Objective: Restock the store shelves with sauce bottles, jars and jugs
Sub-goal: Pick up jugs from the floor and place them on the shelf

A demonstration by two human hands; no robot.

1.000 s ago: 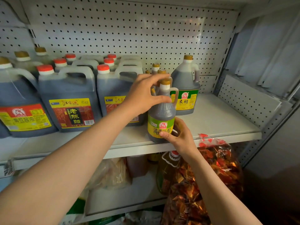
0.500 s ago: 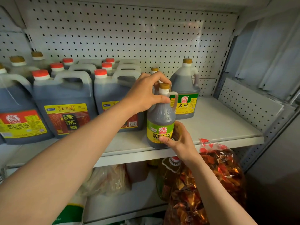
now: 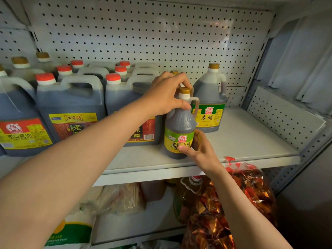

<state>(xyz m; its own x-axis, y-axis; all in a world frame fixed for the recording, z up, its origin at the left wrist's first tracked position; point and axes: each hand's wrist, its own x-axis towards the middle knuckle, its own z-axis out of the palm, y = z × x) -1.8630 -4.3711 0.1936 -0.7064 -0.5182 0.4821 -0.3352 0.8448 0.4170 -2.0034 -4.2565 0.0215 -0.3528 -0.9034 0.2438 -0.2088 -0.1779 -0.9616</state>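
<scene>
Vinegar bottle (image 3: 179, 130) stands upright near the front edge of the white shelf (image 3: 251, 141), centre of the frame, gripped by both hands.

Its dark liquid fills a ribbed plastic body with a loop handle, a gold cap over a white collar, and a green-and-yellow label with a red emblem. The left hand (image 3: 165, 96) curls round the neck and shoulder, thumb pressed just under the handle. The right hand (image 3: 201, 150) grips the lower body, thumb across the label. Just behind it to the right stands a larger gold-capped jug (image 3: 210, 105) with a similar label; red-capped jugs (image 3: 71, 105) crowd the left of the shelf. A bag of red wrapped goods (image 3: 251, 191) sits lower right.
</scene>
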